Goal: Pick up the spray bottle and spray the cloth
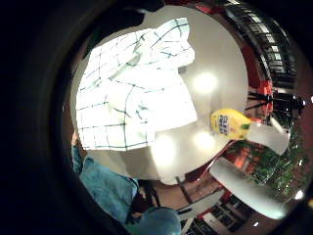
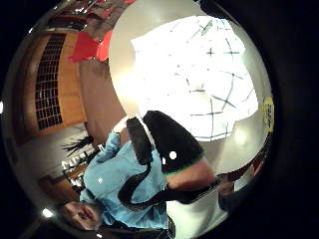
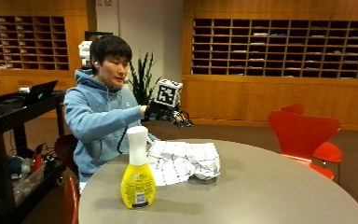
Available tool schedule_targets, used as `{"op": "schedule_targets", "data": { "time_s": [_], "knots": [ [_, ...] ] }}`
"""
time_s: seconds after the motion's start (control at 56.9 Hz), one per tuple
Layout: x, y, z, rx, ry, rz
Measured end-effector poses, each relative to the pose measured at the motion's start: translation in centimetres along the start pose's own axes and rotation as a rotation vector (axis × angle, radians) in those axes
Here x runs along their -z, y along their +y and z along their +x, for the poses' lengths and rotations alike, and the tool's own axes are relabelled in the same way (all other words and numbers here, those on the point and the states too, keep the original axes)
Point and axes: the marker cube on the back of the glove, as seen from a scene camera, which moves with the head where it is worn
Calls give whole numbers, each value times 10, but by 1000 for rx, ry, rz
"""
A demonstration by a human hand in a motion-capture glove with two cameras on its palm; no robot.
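Nothing done yet: we hold nothing.
Our hand (image 3: pixel 157 112), fingers hidden, hovers above the cloth (image 3: pixel 184 161); the spray bottle (image 3: pixel 137 173) stands untouched on the desk (image 3: pixel 259 191) beyond.

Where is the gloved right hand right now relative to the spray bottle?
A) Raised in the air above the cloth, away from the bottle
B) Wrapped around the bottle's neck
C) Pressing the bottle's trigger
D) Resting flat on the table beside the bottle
A: in the outside view the right hand is held up above the checked cloth, while the yellow spray bottle stands untouched on the table.
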Motion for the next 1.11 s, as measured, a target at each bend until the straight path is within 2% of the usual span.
{"op": "schedule_targets", "data": {
  "time_s": [0.281, 0.597, 0.913, 1.106],
  "knots": [
    [-1, -3, -12, 58, -15, 99],
    [8, 1, -14, 44, 9, 166],
    [24, 39, 8, 104, -122, 520],
    [16, 78, 34, 149, -250, 650]
  ]
}}
